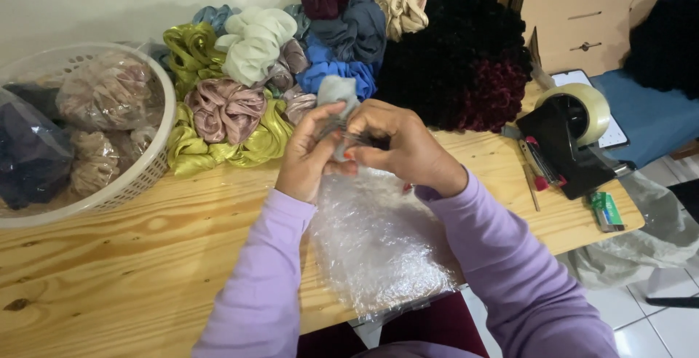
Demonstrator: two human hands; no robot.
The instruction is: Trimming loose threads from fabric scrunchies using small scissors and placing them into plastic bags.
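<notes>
Both hands, left hand point(309, 156) and right hand point(399, 148), pinch a grey scrunchie point(336, 92) above a clear plastic bag point(378, 245). The fingers hide its lower half. At ten o'clock, a white basket point(162, 107) is cut off by the frame edge.

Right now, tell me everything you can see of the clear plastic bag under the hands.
The plastic bag is clear, thin and crinkled, with shiny creases. It lies flat on the wooden table, its near end hanging over the table's front edge. Its far end runs up under the left hand and right hand, which hold a grey scrunchie just above its mouth. It looks empty. Whether the fingers grip the bag itself cannot be told.
</notes>
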